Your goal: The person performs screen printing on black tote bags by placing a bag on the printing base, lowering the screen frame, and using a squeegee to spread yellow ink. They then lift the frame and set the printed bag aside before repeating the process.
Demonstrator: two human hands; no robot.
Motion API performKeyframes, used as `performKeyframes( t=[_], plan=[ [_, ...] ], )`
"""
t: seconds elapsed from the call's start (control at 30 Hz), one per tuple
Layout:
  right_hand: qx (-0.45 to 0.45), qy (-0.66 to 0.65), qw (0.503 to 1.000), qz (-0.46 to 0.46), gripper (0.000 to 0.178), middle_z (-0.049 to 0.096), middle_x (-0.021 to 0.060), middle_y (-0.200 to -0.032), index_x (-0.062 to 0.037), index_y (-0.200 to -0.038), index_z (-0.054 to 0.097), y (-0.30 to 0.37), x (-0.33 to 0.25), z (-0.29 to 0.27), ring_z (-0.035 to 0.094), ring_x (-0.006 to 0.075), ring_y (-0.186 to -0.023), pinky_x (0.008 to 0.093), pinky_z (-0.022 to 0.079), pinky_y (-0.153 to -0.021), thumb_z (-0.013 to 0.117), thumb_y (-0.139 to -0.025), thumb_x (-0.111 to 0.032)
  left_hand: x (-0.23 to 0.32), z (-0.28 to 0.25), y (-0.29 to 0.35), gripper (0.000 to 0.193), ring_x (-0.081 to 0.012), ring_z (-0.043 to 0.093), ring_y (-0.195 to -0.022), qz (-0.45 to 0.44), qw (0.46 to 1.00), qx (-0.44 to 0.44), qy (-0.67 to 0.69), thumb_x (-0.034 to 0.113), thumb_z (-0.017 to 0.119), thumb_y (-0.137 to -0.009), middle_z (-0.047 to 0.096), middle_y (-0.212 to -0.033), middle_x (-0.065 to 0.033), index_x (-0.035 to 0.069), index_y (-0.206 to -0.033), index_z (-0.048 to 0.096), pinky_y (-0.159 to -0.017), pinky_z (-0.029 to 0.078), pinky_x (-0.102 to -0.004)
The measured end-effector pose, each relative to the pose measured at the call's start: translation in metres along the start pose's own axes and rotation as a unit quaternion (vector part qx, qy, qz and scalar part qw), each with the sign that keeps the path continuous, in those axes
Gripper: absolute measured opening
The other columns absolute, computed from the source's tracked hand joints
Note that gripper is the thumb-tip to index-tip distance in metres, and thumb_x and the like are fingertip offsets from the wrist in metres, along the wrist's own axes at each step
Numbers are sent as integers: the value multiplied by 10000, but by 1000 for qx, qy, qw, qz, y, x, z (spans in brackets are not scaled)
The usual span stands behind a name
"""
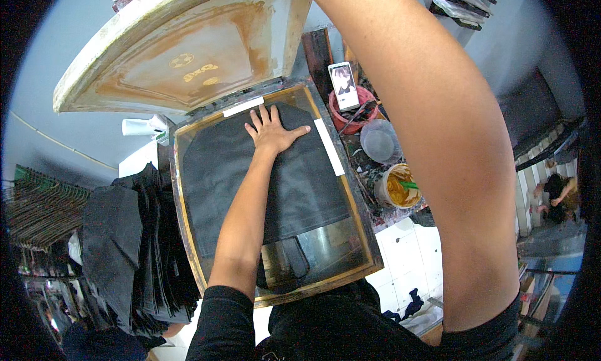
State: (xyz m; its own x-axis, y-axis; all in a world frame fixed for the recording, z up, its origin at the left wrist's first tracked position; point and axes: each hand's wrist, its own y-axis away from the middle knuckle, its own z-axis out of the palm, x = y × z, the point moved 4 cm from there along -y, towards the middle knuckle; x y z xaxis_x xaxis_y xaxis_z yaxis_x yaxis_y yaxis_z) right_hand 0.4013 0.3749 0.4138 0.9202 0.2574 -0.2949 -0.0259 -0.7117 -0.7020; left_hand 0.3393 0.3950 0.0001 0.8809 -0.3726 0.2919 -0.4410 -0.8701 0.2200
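Note:
My left hand (273,135) lies flat with its fingers spread on a black cloth piece (219,164). The cloth has a rounded far edge and rests on a board (369,251) with a wooden-edged, glassy surface. Beyond it, a screen-printing frame (156,54) is tilted up, its mesh stained brown around a small pale design. My right arm (451,142) reaches up past the top edge of the picture, so my right hand is out of sight. White strips (329,147) lie along the cloth's right and far edges.
A stack of black cloth pieces (119,236) hangs at the left. On the right stand a tub of golden-brown ink (380,192) with a green tool in it, a clear container (380,142), a red bucket (338,118) and a lit phone (344,88). Another person (554,189) shows at far right.

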Motion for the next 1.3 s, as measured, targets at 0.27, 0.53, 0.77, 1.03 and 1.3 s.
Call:
performKeyframes(
  t=[0.27,0.53,0.77,1.03,1.3],
  plan=[
    [-19,-20,1000,6,309,683,347,-1072,94,-989,744,4,-4,-6,691,455,-1039,460,554,-918,614,-842,-145,-1,-8,-2,1375,-485,-101,-1556,-34,999,-24,20,876,710,-610,-8,-1700,-267,150,-1652,184,-1158,-17,-764],
    [-18,-5,1000,-10,298,682,354,-1057,119,-983,728,7,-2,-8,692,461,-1013,461,549,-904,603,-852,-118,9,-14,-11,1447,-492,-37,-1559,-47,997,-56,2,880,736,-570,38,-1701,-254,118,-1651,150,-1172,6,-749],
    [-35,-39,998,35,266,688,372,-956,149,-942,706,38,-25,-9,708,461,-873,473,570,-802,604,-867,-85,-24,-96,49,1025,-446,436,-1396,128,932,139,311,716,662,-845,460,-1503,-306,20,-1537,366,-1136,361,-572],
    [-85,11,996,5,259,655,276,-820,30,-960,638,172,-46,-3,649,473,-825,512,488,-736,729,-865,-194,-138,-132,304,399,-296,744,-783,193,613,98,760,302,640,-1011,723,-920,-218,-71,-1152,615,-705,611,-421],
    [-212,-33,977,13,354,689,223,-1099,14,-1131,639,204,43,167,643,432,-1047,496,500,-911,750,-865,-191,-164,24,370,206,-413,672,-1174,-220,508,-43,831,57,585,-966,640,-1228,-365,-117,-1073,611,-989,597,-466]
  ],
)
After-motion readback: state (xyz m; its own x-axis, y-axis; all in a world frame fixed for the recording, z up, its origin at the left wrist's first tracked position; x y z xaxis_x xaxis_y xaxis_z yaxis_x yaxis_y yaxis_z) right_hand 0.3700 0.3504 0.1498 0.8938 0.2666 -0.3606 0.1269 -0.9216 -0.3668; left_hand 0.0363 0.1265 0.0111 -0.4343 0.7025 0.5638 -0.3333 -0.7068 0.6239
